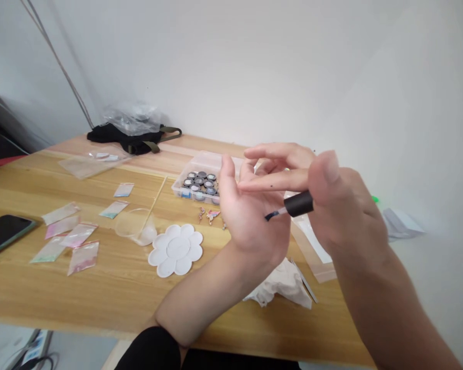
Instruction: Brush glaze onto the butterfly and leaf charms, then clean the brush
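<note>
My right hand (343,210) grips a nail polish brush (299,204) by its black cap, its dark-coated bristles pointing left at the palm of my left hand (258,221). The bristles look close to or touching the palm; I cannot tell which. My left hand is turned palm towards me with the thumb raised, and nothing shows in it. Its fingers are partly hidden behind my right hand, two of whose fingers stretch across it. Below and left lies a white flower-shaped palette (178,247). Behind my left hand stands a clear plastic box (177,192) of small round pots (202,183).
Several small powder bags (83,257) and a phone (3,234) lie at the left. A clear cup (142,234) has a wooden stick (154,203) in it. Small charms (213,216) lie before the box; a crumpled tissue (283,288) lies under my hands. Behind is a wall (273,67).
</note>
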The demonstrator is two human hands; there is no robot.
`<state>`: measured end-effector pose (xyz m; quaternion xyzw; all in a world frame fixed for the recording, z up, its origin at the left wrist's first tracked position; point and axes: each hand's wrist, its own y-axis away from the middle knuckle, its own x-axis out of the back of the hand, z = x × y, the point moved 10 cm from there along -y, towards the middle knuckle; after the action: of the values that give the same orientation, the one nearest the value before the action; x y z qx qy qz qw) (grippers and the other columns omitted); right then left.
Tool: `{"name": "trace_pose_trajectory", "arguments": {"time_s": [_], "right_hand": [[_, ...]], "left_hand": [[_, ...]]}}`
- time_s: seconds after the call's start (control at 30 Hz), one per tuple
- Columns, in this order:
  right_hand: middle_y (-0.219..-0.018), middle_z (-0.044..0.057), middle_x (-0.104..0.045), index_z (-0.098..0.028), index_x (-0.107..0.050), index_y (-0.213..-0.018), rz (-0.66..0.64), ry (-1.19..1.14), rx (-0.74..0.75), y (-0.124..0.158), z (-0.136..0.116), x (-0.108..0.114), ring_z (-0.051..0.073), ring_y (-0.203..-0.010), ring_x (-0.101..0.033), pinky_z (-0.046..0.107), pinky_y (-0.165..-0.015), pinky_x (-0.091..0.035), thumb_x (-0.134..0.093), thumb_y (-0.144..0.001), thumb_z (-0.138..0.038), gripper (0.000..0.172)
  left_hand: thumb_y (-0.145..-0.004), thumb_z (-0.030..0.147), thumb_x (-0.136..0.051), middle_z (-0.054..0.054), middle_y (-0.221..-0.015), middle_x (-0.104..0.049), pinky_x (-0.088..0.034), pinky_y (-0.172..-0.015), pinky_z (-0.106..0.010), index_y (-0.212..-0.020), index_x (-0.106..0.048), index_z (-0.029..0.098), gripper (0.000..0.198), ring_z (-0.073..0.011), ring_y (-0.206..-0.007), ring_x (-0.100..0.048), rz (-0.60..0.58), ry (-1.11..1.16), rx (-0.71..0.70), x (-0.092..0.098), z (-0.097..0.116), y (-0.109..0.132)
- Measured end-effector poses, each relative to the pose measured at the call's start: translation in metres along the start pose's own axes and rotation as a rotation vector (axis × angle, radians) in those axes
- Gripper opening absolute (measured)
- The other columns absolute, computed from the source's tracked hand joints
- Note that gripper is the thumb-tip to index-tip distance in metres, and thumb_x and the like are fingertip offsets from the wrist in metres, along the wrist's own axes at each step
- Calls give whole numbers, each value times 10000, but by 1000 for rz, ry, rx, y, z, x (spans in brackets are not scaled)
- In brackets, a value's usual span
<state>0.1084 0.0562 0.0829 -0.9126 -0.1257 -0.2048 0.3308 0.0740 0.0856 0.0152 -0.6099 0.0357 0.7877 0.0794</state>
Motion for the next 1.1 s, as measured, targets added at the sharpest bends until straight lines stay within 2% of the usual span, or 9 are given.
{"name": "trace_pose_trajectory", "arguments": {"time_s": [0.13, 0.3, 0.4, 0.5, 0.6, 0.8, 0.9, 1.03, 1.1], "right_hand": [[-1175, -68, -683, -378, -784, -907, 22, 79, 14, 0, -4, 3, 154, -1140, -579, 373, -1135, -356, -425, -988, -505, 390], [-1194, -76, -685, -392, -785, -917, 5, 44, -18, 1, -3, 1, 174, -1201, -561, 372, -1141, -350, -400, -984, -541, 417], [-1199, -60, -680, -368, -791, -917, -11, -20, -25, 1, -4, -2, 204, -1254, -546, 405, -1172, -333, -355, -993, -551, 479], [-1167, -21, -680, -319, -799, -879, 4, -23, -21, 1, -4, 0, 209, -1279, -531, 397, -1165, -351, -385, -1010, -461, 457], [-1132, -19, -687, -323, -798, -850, 4, -35, 1, 1, -6, 0, 172, -1235, -553, 344, -1141, -374, -428, -1009, -374, 406], [-1143, -57, -702, -370, -785, -933, 10, -64, 22, 1, -7, 1, 150, -1170, -571, 312, -1093, -402, -388, -999, -498, 422], [-1181, -53, -691, -351, -792, -912, 20, -57, 3, 1, -6, 2, 159, -1134, -587, 326, -1091, -408, -397, -1007, -459, 421], [-1024, -16, -723, -322, -801, -891, -5, -28, 4, 1, -7, 0, 185, -1145, -598, 354, -1100, -401, -437, -997, -395, 385], [-1047, -35, -723, -332, -797, -902, -17, -38, -11, 2, -5, 0, 177, -1157, -594, 353, -1118, -384, -450, -988, -415, 366]], "left_hand": [[-954, 622, -215, -100, -1102, -650, -380, -1169, -464, -935, -531, 215, 516, -281, -1403, -447, -21, -23, 15, -2, -1, 0], [-946, 634, -223, -111, -1038, -659, -456, -1091, -514, -884, -532, 214, 525, -322, -1362, -490, 0, -47, 2, 1, 0, 1], [-953, 608, -232, -101, -987, -650, -444, -1103, -513, -832, -513, 217, 496, -313, -1370, -482, -9, -32, -13, 0, 1, 1], [-959, 600, -237, -92, -995, -651, -416, -1131, -499, -858, -518, 221, 482, -297, -1384, -471, -27, -1, -6, -2, -1, 1], [-954, 617, -234, -102, -1057, -654, -404, -1146, -487, -911, -535, 213, 506, -300, -1404, -448, -18, -6, 26, -1, -5, 1], [-941, 638, -253, -110, -1084, -656, -433, -1120, -503, -949, -551, 210, 522, -319, -1399, -454, -18, -30, 39, 0, -5, 1], [-943, 636, -243, -105, -1058, -653, -452, -1102, -486, -923, -547, 215, 520, -309, -1373, -484, -2, -35, 37, 1, -5, 0], [-948, 635, -233, -97, -998, -650, -461, -1084, -497, -868, -519, 221, 510, -313, -1317, -537, 11, -35, 35, 2, -4, -2], [-952, 630, -222, -91, -964, -642, -464, -1075, -506, -834, -511, 222, 515, -315, -1303, -547, -4, -37, 25, 1, -4, -2]]}}
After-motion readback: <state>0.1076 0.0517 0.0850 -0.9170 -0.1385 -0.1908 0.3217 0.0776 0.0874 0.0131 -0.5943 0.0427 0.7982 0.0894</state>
